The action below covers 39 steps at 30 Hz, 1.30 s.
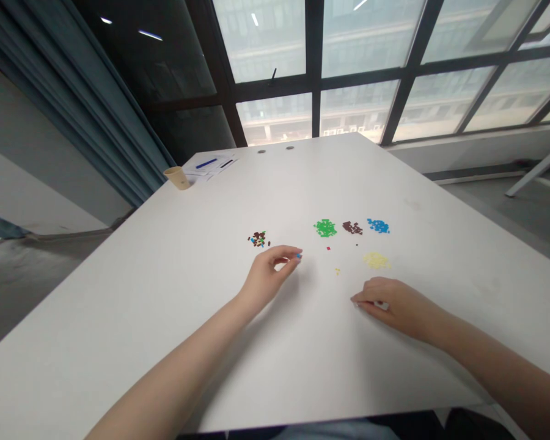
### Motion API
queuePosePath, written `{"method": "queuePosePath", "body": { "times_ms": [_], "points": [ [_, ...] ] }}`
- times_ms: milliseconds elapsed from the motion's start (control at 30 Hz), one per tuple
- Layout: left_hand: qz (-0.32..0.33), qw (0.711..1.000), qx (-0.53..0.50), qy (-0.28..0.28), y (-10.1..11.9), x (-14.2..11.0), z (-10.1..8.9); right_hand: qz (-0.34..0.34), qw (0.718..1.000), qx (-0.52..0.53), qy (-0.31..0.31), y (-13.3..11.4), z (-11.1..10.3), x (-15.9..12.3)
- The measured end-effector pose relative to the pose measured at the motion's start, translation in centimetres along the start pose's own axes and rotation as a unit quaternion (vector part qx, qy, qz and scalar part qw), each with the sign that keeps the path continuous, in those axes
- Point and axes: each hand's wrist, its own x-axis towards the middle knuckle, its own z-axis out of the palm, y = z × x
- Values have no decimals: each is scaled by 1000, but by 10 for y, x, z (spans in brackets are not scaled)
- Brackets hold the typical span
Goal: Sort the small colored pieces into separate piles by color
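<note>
White table [119,342], and the action is all around the green pile [325,228] of tiny beads! The left hand [268,278] sits just left of and nearer than that pile, thumb and fingertips [289,252] pinched almost shut, with a blue bead [298,256] showing right at the tips. That's a narrow, tight grip, wrist raised, the hand's heel hovering close over the surface.

Over to the right of the green pile and nearer the viewer, the right hand [394,305] lies palm down, fingers curled low against the table. Something pale with a touch of red [380,305] peeks from under those fingers, but from here I can't tell what it is, or whether it's held.

Around the green pile, the brown pile [352,228] is just to its right, the blue pile [378,225] beyond that, and the yellow pile [376,261] lower right. A mixed pile [258,239] sits well to its left, a few strays nearby: one red bead [328,248] just below it, yellow bits [337,271] further down.

Plenty of open white surface between the hands and the near edge. Far off past the green pile, toward the left corner, stand a paper cup [178,178] and papers [208,165].
</note>
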Motion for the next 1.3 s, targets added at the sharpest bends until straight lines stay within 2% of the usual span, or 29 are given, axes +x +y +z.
{"method": "queuePosePath", "body": {
  "times_ms": [133,267,567,667,767,867,1033,1167,1300],
  "points": [
    [-60,988,-137,-42,18,-11,11,-9,1000,-3,-6,-3,2,0],
    [-85,968,-230,-58,18,-14,18,-27,1000,-6,2,-6,1,-1],
    [-83,968,-221,-84,16,-18,23,-58,998,-10,33,-14,-2,1],
    [-87,967,-222,-87,17,-18,24,-78,991,1,113,-20,-5,2],
    [-93,963,-234,-96,17,-19,27,-125,967,27,221,-33,-11,5],
    [-98,955,-252,-123,18,-23,33,-164,950,40,264,-47,-16,12],
    [-167,908,-330,-197,22,-35,42,-172,951,25,257,-55,-17,19],
    [-250,871,-376,-195,26,-42,45,-145,958,18,246,-52,-10,20],
    [-289,836,-424,-195,28,-42,44,-116,963,32,239,-45,-7,25]
  ]
}}
